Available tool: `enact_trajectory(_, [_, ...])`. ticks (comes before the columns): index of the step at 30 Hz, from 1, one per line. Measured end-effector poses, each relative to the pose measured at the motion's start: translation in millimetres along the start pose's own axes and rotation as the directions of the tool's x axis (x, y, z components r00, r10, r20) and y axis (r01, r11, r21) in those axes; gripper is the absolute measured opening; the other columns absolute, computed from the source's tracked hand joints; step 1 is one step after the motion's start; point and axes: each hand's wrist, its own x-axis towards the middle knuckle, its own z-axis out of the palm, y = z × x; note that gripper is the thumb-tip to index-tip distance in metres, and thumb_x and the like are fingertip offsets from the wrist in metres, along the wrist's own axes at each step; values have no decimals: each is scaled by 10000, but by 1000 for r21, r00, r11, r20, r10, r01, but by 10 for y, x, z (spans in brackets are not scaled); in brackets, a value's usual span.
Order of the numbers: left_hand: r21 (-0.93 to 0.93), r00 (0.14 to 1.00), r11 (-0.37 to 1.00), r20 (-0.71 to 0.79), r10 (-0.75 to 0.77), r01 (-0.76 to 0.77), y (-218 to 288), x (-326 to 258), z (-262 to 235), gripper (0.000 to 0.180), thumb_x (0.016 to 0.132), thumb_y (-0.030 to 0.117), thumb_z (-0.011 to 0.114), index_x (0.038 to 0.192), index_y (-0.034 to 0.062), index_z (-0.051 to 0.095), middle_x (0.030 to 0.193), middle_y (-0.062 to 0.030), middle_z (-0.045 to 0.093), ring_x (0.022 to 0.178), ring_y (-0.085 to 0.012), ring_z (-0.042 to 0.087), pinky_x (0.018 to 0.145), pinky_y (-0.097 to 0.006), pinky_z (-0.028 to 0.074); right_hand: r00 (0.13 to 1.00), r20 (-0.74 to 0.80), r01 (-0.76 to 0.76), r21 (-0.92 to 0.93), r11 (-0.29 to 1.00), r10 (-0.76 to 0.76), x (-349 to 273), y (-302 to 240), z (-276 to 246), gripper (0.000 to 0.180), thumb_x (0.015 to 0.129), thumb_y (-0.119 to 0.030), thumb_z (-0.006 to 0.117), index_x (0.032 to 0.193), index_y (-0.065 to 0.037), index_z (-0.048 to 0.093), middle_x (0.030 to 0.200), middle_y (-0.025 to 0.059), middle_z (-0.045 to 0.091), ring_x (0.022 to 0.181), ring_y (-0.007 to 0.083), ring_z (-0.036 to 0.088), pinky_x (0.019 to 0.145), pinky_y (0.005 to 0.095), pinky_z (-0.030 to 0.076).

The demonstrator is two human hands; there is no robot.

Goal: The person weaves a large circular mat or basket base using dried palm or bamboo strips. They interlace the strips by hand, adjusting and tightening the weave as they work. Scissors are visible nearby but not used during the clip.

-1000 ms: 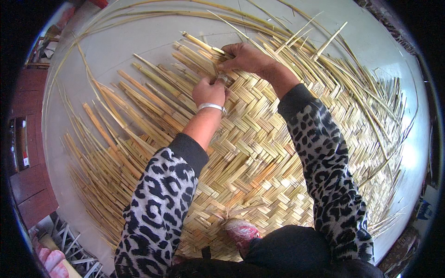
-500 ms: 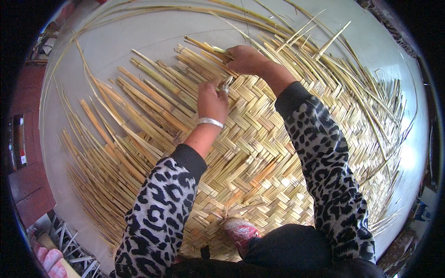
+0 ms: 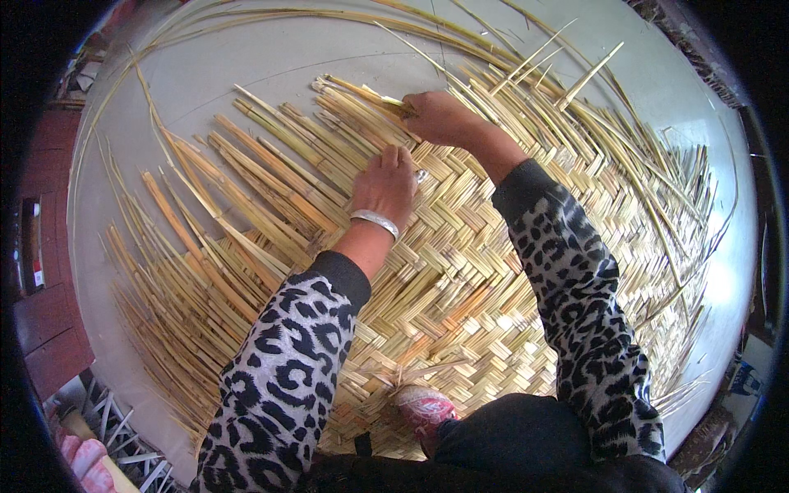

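Note:
A large mat of split cane strips (image 3: 460, 246), woven in a herringbone pattern, spreads beneath both my arms. Its unwoven strip ends (image 3: 283, 177) fan out to the left and far side. My right hand (image 3: 444, 117) is closed around a few loose strips (image 3: 362, 90) at the far edge of the weave. Just nearer and to the left, my left hand (image 3: 385, 189) is closed with its fingers curled down at the boundary between weave and loose strips. Whatever its fingertips grip is hidden; a small shiny bit shows beside them. A silver bangle (image 3: 375, 220) circles the left wrist.
The mat lies on a smooth grey floor (image 3: 246, 62). Long thin canes (image 3: 329, 15) curve along the far side, and strip ends stick up at the far right. My shoe (image 3: 426, 408) rests on the mat. Dark red furniture (image 3: 53, 329) stands at the left.
My left hand has shifted slightly right and turned, so its back and knuckles now show. My right hand has moved a little right and nearer, with the strips it holds lying lower.

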Motion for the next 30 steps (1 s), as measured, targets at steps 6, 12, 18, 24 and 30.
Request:
enact_trajectory(6, [-101,997,993,-46,-63,58,-30,-45,37,510,822,220,623,1282,67,464,1157,-170,538,1033,-346,561,847,-448,498,999,-32,30,-3,1000,-30,-38,46,29,311,806,-223,581,1050,-40,639,959,209,669,920,390,634,826,452,501])
enact_trajectory(12, [-140,997,990,79,-3,14,-91,11,-10,536,827,185,608,1311,47,424,1172,-191,537,1059,-367,548,888,-445,484,1000,0,18,48,999,-18,-21,59,68,330,811,-220,579,1067,-13,600,936,240,651,903,404,621,809,458,485])
enact_trajectory(18, [35,996,998,62,58,-60,-41,-6,43,418,839,203,584,1209,38,481,1147,-158,552,1042,-340,567,820,-454,513,1000,-7,-22,4,1000,22,-92,1,120,327,803,-173,555,1089,-28,618,977,231,657,951,403,621,854,447,496])
enact_trajectory(24, [44,994,997,92,53,-58,-46,-38,13,384,839,206,578,1184,52,508,1180,-139,547,1074,-327,549,852,-485,477,806,-563,91,-189,978,-183,-393,-103,295,475,822,-106,517,1290,-33,488,1313,192,515,1235,363,472,1023,458,394])
enact_trajectory(30, [-75,994,991,-43,105,-108,34,-854,-158,511,828,197,613,1298,37,492,1373,-155,424,1264,-348,387,1054,-509,289,909,-380,108,-175,979,-168,-936,-250,786,467,913,-295,515,1311,-53,485,1374,141,480,1311,303,405,1092,458,300])
